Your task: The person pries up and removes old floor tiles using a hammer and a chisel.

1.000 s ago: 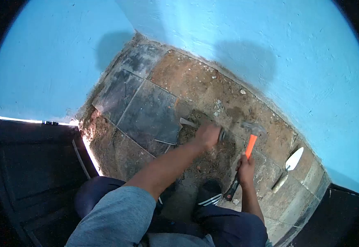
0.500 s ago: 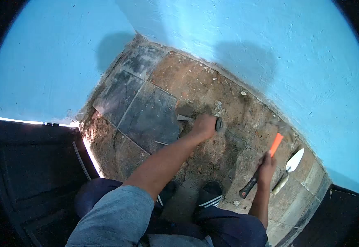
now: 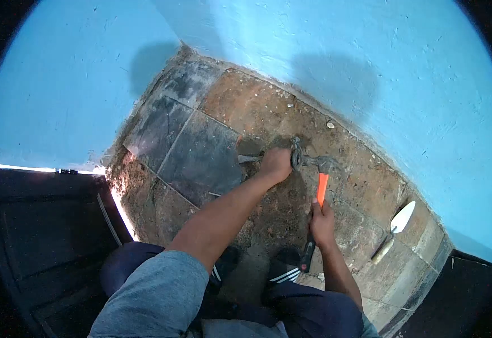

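My left hand (image 3: pixel 276 165) is wrapped round a chisel. Its flat metal blade (image 3: pixel 249 159) points left at the broken edge of a dark floor tile (image 3: pixel 203 155), and the dark butt end shows on the right of my fist. In my right hand (image 3: pixel 321 222) is a hammer (image 3: pixel 323 190) with an orange and black handle. The hammer's head lies against or right beside the chisel's butt end; the exact contact is hard to make out. Most of the chisel's grip is hidden by my fingers.
A trowel (image 3: pixel 402 217) with a pale handle lies on the tiles at the right. Blue walls (image 3: pixel 336 67) meet in the far corner. Brown bare floor (image 3: pixel 268 107) with rubble runs along the wall. A dark door (image 3: pixel 54 242) stands at the left. My shoes (image 3: pixel 285 266) are below my hands.
My right hand has swung the hammer left, from near the wall and trowel to the chisel's butt end. My left hand and the chisel stay nearly in place.
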### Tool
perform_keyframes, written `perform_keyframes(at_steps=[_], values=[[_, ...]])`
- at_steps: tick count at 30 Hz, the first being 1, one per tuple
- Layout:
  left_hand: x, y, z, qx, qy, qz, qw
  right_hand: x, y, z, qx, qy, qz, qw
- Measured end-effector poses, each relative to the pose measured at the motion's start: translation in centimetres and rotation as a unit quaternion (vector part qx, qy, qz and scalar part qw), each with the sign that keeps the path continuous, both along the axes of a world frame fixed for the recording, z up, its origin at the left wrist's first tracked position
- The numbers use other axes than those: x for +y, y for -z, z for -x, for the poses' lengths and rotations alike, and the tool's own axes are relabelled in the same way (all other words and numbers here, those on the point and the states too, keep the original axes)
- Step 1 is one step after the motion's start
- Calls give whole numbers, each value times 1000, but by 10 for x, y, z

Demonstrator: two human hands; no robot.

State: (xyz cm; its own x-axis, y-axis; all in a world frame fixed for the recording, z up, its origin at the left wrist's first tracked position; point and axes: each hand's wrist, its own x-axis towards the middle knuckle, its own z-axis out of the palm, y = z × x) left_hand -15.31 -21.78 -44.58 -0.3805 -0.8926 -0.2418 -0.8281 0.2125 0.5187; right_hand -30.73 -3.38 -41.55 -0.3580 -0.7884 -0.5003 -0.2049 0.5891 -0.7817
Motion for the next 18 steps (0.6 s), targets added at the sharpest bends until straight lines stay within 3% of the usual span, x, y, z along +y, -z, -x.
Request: perform_keyframes(at_steps=[4,5,8,11,18], values=[[9,-14,-2,-44,43,-28,998,16,3,10,3,27,28,999],[14,-15,-2,-62,62,-44,995,21,-3,13,-44,60,10,997],[40,-12,-1,-88,180,6,980,25,6,31,-48,120,12,992],[51,22,-3,-45,188,65,979,22,2,48,-70,168,28,983],[9,-12,-12,-26,111,-22,993,26,-19,99,2,228,86,970]])
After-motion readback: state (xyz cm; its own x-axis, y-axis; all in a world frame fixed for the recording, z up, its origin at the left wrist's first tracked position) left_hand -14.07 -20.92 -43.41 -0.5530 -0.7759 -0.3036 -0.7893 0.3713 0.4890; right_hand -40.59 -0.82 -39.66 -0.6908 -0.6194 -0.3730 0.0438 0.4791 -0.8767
